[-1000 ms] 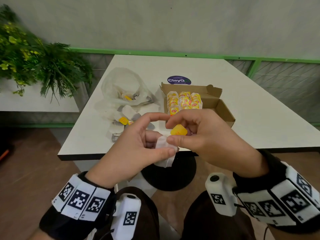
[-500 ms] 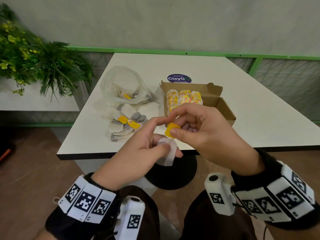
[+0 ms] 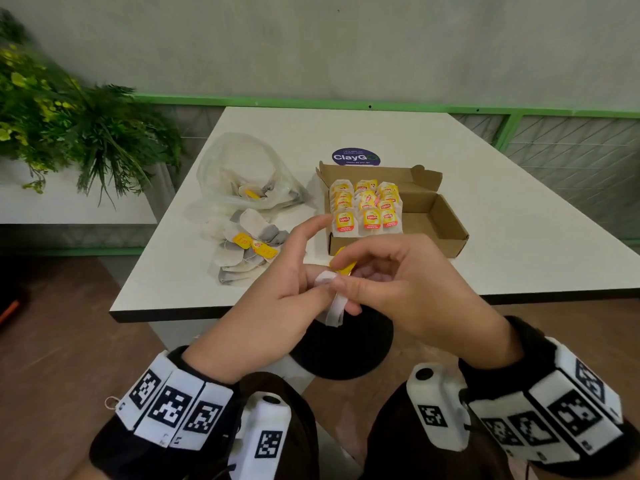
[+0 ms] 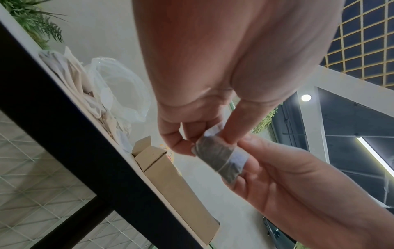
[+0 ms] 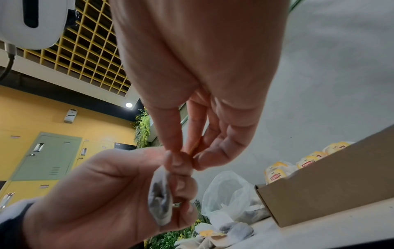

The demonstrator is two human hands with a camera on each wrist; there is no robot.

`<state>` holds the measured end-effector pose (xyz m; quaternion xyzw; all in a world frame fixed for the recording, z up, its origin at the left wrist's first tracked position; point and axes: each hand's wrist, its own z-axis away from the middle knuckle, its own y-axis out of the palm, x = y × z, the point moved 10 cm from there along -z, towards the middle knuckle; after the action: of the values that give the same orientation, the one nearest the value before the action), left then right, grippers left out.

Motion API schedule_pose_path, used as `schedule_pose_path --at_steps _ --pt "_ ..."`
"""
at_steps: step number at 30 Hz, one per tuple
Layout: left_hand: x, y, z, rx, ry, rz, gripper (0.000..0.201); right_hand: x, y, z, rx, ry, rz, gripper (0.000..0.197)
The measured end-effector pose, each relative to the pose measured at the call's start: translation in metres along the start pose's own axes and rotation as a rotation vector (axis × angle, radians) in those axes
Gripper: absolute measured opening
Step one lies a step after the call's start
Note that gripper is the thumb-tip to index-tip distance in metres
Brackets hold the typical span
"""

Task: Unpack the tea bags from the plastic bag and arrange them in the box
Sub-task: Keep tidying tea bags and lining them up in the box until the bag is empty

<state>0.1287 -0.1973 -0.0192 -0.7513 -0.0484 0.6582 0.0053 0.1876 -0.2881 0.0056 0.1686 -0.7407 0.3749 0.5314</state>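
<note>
Up front, over the near edge of the white table (image 3: 433, 140): both hands meeting on one white paper tea bag (image 3: 335, 306). Left hand (image 3: 273, 306) gripping the bag, thumb on one face and curled fingers (image 4: 181, 146) behind, index finger raised and nearly straight. Dark tea showing through the paper, a thin string looped across it (image 4: 219, 156). Right hand (image 3: 405, 292) pinching the small yellow paper tag (image 3: 343, 265) between thumb and fingertips (image 5: 202, 161), directly above the bag and just touching the left thumb; remaining right fingers loosely curled.

Beyond the fingertips, on the table: open brown cardboard box (image 3: 440, 220), three rows of upright tea bags with yellow and red labels (image 3: 367, 209) filling its left part, right part bare cardboard. Left of the left index finger, a loose heap of white and grey tea bags with yellow tags (image 3: 246, 247). Past that heap, a crumpled clear plastic bag (image 3: 239, 171) with a few tea bags inside. Behind the box, a round dark blue sticker (image 3: 356, 157) on the tabletop. Far left, green leafy plants (image 3: 69, 123). Below the hands, black wristbands with square-patterned white blocks (image 3: 169, 407).
</note>
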Motion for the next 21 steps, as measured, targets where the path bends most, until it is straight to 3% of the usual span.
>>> schedule_pose_path --at_steps 5,10,17,21 --pt "0.003 0.0 -0.001 0.014 -0.011 -0.061 0.069 0.002 -0.001 0.003 -0.106 -0.05 0.138 0.016" --pt "0.005 -0.018 0.0 -0.176 0.008 -0.069 0.082 0.005 -0.015 0.003 -0.254 -0.073 0.07 0.018" --pt "0.005 -0.029 -0.001 -0.252 0.071 0.01 0.048 0.002 -0.02 0.001 -0.261 -0.024 -0.182 0.017" --pt "0.008 -0.025 -0.001 -0.238 0.068 0.038 0.033 0.002 -0.02 0.002 -0.26 -0.022 -0.16 0.016"
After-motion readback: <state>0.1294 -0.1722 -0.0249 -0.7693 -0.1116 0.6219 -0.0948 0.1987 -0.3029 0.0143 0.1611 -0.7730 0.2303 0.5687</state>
